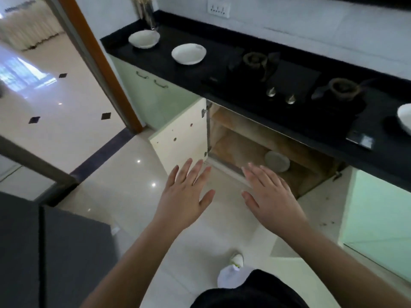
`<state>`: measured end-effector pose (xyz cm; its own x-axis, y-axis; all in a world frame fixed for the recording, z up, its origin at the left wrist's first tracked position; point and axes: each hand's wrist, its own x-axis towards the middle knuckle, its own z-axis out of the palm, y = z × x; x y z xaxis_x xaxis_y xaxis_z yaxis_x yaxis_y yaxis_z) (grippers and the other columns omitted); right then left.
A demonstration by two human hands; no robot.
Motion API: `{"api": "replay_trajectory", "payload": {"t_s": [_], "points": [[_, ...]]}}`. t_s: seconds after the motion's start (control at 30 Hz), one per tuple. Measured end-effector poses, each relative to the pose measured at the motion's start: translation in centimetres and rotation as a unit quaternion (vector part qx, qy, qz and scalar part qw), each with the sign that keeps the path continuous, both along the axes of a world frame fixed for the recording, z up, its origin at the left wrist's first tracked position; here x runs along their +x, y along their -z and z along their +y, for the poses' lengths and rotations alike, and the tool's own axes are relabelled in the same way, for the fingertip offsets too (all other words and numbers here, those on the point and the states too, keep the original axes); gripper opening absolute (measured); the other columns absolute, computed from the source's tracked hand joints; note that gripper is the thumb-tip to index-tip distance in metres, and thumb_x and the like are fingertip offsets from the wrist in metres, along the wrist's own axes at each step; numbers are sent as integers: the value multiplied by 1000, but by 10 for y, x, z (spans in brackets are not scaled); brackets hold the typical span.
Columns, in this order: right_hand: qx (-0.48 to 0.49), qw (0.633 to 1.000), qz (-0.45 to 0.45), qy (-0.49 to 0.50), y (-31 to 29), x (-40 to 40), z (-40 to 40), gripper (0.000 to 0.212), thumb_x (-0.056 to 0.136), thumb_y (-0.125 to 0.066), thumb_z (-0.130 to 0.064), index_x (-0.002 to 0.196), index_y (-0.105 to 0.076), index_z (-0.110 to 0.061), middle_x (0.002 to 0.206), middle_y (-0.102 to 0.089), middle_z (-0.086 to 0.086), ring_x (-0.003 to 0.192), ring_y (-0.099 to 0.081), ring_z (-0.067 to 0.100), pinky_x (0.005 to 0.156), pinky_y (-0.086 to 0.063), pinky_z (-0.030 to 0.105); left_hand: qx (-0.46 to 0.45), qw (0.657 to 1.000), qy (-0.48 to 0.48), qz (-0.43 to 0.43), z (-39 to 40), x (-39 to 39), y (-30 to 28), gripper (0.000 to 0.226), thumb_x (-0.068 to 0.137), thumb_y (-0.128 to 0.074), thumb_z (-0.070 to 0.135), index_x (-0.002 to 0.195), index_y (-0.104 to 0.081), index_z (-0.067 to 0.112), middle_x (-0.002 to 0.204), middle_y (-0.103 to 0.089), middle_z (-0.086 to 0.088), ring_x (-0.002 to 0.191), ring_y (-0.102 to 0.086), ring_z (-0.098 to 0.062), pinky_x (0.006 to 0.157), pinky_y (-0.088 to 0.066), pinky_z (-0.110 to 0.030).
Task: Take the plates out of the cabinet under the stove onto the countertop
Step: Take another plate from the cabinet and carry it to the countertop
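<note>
Lying beyond right hand (272,194): cabinet plate (277,161)

**No readable text in this view**

We find no words, numbers or brand names that we can read. The white wall plate (219,7) above the table (169,63) shows a row of small dark marks, but they are too blurred for us to tell whether they are signs or switches. On the stove (289,81), a small pale patch (364,141) sits at its front right corner; it may be a label, but we cannot read anything on it. The plates (188,53) and the cabinet door (182,138) show no print.
</note>
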<state>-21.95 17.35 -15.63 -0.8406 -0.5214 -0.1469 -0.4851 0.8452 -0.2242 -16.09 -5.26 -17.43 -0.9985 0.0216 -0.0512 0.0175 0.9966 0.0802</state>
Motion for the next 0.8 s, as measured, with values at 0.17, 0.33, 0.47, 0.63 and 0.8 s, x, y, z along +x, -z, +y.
{"api": "replay_trajectory", "payload": {"t_s": [0.17, 0.33, 0.47, 0.63, 0.8], "points": [[-28, 998, 14, 53, 1, -44, 27, 60, 100, -26, -50, 154, -15, -26, 161, -19, -6, 148, -12, 17, 118, -11, 36, -13, 998, 55, 7, 25, -64, -16, 64, 100, -11, 55, 153, -31, 26, 161, -29, 0, 151, -16, -22, 120, -9, -42], [-26, 996, 24, 78, 6, -88, 42, 60, 100, -26, -52, 153, -12, -28, 162, -16, -6, 148, -11, 17, 115, -2, 32, -20, 997, 76, -1, 33, -112, -15, 61, 101, -17, 52, 151, -37, 24, 158, -36, -2, 149, -23, -24, 119, -17, -44], [-32, 994, 25, 103, 7, -112, 41, 62, 99, -28, -52, 154, -13, -27, 162, -17, -5, 148, -12, 19, 118, -8, 36, -12, 995, 101, -14, 34, -142, -10, 64, 100, -11, 55, 153, -33, 25, 160, -31, -1, 150, -18, -22, 120, -11, -43], [-15, 990, 9, 141, 19, -130, 29, 63, 99, -27, -53, 154, -12, -26, 162, -15, -4, 148, -11, 20, 119, -9, 36, 0, 989, 143, -29, 20, -183, 4, 67, 98, -6, 56, 155, -24, 26, 164, -22, 1, 152, -8, -21, 120, -2, -39], [3, 975, 16, 220, 28, -144, 10, 64, 99, -35, -50, 154, -21, -21, 160, -24, 0, 146, -21, 22, 118, -17, 40, -15, 982, 184, -43, -11, -224, 17, 71, 96, -2, 60, 156, -20, 27, 165, -17, 1, 152, -5, -21, 121, -4, -42]]}}
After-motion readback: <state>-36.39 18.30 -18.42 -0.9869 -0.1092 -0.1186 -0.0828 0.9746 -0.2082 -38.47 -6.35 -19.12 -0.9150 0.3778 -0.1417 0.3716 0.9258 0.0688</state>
